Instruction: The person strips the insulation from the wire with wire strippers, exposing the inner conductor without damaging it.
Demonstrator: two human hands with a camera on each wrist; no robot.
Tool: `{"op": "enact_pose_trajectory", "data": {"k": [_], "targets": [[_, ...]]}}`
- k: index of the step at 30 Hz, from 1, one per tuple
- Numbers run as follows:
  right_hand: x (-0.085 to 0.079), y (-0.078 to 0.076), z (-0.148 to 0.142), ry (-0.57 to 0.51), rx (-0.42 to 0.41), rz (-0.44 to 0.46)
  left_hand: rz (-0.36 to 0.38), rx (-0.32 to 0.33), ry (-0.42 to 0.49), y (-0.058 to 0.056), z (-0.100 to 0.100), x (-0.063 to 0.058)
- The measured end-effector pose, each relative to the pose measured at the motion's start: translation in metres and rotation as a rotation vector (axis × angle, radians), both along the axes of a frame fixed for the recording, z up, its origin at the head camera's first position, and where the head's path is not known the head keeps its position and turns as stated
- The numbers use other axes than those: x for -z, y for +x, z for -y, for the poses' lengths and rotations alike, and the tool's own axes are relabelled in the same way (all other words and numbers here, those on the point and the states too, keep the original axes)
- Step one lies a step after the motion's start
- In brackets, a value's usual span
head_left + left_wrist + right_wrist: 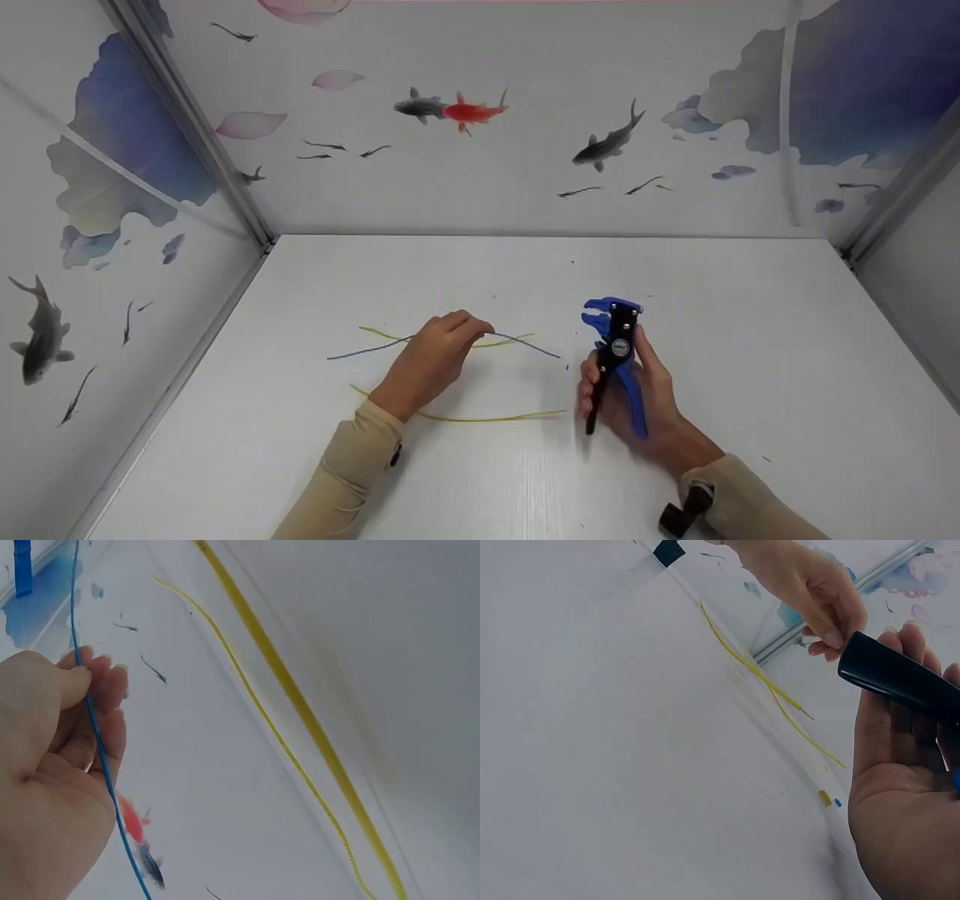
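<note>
Between thumb and fingertips my left hand point(439, 352) pinches a thin blue wire point(367, 350) near its middle, both ends sticking out to the sides. In the left wrist view the blue wire point(102, 754) crosses the palm. A wire stripper point(621, 322) with blue jaws and black and blue handles is held upright by my right hand point(656, 401), its jaws apart with nothing in them. One yellow wire point(375, 331) lies behind the left hand, partly hidden by it. Closer to me lies another yellow wire point(487, 420), partly covered by the left forearm.
The white table point(510, 487) is bounded by printed panels at the back and left. In the right wrist view, a yellow scrap point(825, 798) and a blue scrap point(838, 802) lie beyond the yellow wires; one yellow end shows bare copper point(808, 714).
</note>
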State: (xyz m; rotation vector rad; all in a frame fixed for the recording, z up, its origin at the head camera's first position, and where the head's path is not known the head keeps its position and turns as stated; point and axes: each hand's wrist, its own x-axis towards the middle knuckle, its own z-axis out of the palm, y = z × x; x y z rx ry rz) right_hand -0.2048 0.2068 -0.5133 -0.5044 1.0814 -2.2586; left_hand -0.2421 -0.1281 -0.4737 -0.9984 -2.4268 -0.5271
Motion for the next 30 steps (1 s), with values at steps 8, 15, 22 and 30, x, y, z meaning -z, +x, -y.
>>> {"op": "enact_pose_trajectory", "data": {"k": [8,15,22,30], "targets": [[0.0,0.001,0.0,0.014,0.0,-0.016,-0.118,0.036,0.125,0.002,-0.004,-0.007],[0.001,0.0,0.001,0.001,0.002,-0.008,-0.153,0.048,0.173,0.004,-0.007,-0.012],[-0.001,0.0,0.0,0.001,-0.03,-0.035,-0.178,0.057,0.209,0.004,-0.008,-0.013],[0.0,-0.001,0.0,-0.005,-0.039,-0.04,-0.169,0.065,0.221,0.005,-0.009,-0.014]]}}
